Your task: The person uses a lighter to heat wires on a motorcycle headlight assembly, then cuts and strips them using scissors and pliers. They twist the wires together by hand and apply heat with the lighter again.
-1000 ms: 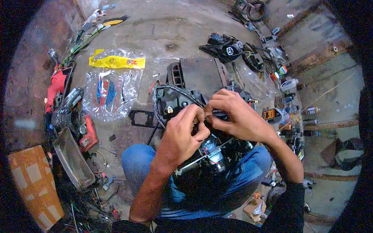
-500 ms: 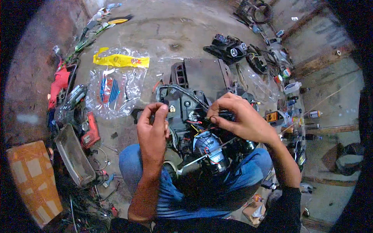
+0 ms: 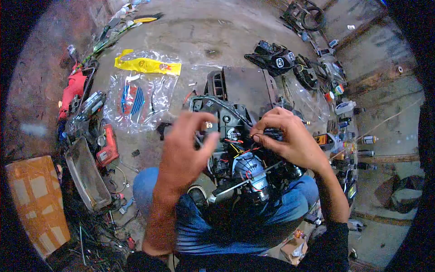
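Note:
A black headlight housing [image 3: 220, 111] with a round silver-blue projector unit [image 3: 248, 167] and several coloured wires lies between the person's knees. My left hand [image 3: 188, 149] is blurred over the housing's left side, thumb and fingers apart, with nothing visible between them. At the right of the wires, my right hand [image 3: 285, 136] is pinched above the housing; what its fingertips hold is too small to name. A thin light-coloured strip [image 3: 226, 189] crosses the lower part of the projector unit.
A dark flat box [image 3: 249, 88] stands behind the housing. Clear plastic bags and a yellow strip [image 3: 147, 65] lie left of it. Farther left are a red power tool [image 3: 108, 147] and a grey tray [image 3: 86, 174]. Another black lamp [image 3: 274, 59] sits at the back right, near bottles.
My left hand has moved right, closer to the housing, and its fingers have spread. My right hand stays pinched near the wires. The whole view has shifted slightly.

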Demonstrator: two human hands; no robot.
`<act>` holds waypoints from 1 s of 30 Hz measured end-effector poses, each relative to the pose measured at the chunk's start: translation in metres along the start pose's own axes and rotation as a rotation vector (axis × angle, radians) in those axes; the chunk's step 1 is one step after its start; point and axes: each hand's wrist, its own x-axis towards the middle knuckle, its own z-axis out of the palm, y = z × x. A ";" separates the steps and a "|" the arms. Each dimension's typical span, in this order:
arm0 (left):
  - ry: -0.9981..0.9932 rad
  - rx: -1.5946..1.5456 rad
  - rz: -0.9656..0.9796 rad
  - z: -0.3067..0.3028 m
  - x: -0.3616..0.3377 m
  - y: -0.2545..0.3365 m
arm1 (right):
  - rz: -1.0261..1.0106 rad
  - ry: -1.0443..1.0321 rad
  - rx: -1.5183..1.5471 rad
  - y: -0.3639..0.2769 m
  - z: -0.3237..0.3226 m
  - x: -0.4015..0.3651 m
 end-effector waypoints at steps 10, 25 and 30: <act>-0.454 -0.064 0.537 0.019 0.071 0.002 | 0.102 0.050 -0.011 -0.003 0.003 -0.007; -0.518 -0.185 0.419 0.029 0.064 0.000 | 0.101 0.126 0.046 -0.003 0.007 -0.010; -0.514 -0.139 0.452 0.033 0.066 0.001 | 0.082 0.132 0.034 0.002 0.008 -0.011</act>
